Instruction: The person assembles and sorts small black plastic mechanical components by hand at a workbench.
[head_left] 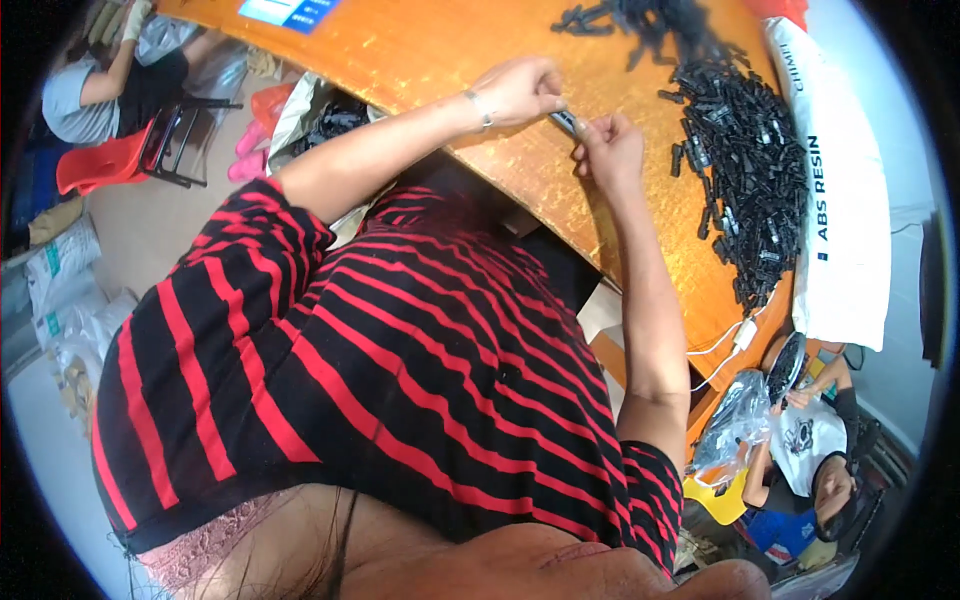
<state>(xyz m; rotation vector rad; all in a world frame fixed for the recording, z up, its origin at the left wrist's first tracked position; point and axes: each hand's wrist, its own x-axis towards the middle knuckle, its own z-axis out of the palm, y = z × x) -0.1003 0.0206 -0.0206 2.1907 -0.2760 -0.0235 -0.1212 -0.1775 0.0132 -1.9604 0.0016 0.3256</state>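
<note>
Over the orange tabletop (520,165), my left hand (518,92) and my right hand (612,150) meet on one small dark plastic piece (564,121) with a light, shiny face. The left thumb and fingertips pinch its left end. At the other end, the right thumb and fingers are closed round it, covering part of it. To the right of my hands lies a large pile of small black plastic parts (745,170). More of these parts spread toward the far edge, where some look blurred.
A white printed sack (835,200) borders the pile on the right. A white cable (742,338) hangs off the table's edge. A blue-and-white card (288,12) lies far left. Other people sit at left, by a red chair (108,160), and at lower right, beside a clear plastic bag (730,425).
</note>
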